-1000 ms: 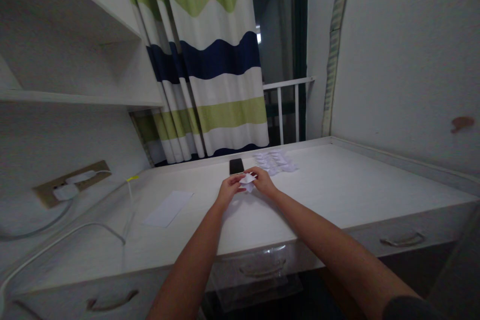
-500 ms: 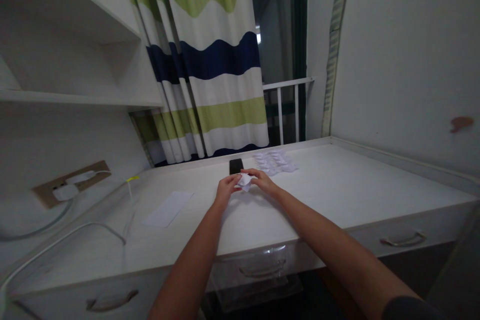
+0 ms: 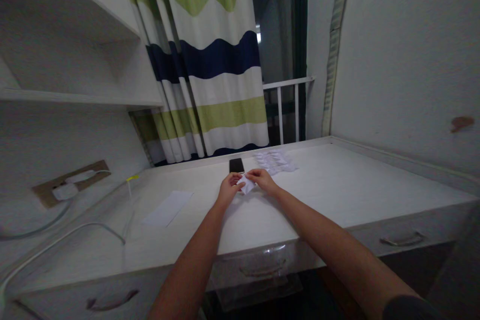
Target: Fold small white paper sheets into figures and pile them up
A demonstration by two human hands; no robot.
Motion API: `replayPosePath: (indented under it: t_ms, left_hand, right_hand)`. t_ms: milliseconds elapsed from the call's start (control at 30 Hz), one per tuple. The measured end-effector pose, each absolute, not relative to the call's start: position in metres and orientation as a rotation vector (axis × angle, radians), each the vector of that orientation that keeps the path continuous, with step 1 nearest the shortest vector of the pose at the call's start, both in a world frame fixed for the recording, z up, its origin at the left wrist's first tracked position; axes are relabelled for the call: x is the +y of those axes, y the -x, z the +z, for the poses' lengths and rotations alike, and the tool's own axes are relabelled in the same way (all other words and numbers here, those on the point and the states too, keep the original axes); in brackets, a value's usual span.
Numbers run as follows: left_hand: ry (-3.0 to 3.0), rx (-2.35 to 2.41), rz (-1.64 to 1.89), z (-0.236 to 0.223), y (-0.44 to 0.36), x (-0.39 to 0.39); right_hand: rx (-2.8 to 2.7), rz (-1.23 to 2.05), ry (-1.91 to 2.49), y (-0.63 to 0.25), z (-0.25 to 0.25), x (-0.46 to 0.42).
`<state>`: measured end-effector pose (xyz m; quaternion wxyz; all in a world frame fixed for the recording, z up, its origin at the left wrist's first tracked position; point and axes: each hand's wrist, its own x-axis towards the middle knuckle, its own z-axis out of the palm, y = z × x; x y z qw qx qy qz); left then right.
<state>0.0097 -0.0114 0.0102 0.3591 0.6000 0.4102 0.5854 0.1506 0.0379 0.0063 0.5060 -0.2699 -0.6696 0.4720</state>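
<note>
Between my hands, above the white desk, is a small folded piece of white paper. My left hand pinches its left side, with the thumb across the front. On the upper right edge, my right hand grips it between thumb and fingers. Just beyond my fingers lies a dark phone. To the phone's right, several folded white paper pieces sit close together in rows. Their exact shape is too small to make out.
Flat white paper sheets lie left of my hands. A white cable runs along the desk's left side, below a wall socket with plugs. A striped curtain hangs behind the desk. Drawer handles stick out along the front.
The folded paper has turned and now shows a flatter, pointed face. My left thumb has moved onto its front, and my right fingers have shifted along its upper edge.
</note>
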Motion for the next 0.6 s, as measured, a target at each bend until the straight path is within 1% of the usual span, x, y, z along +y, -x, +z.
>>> replayPosePath:
  t_ms: [133, 400, 600]
  left_hand:
    - [-1.525, 1.073, 1.479, 0.0081, -0.0091, -0.0094]
    - [-1.591, 1.162, 1.272, 0.0055, -0.0094, -0.0085]
    - [-1.641, 1.189, 1.281, 0.0032, -0.0085, -0.0068]
  right_hand:
    - [-1.630, 1.116, 0.620, -0.1515, 0.0066, 0.0377]
    - [-1.712, 1.017, 0.634, -0.1526, 0.0057, 0.0412]
    - [-1.728, 0.978, 0.623, -0.1506, 0.0050, 0.0398]
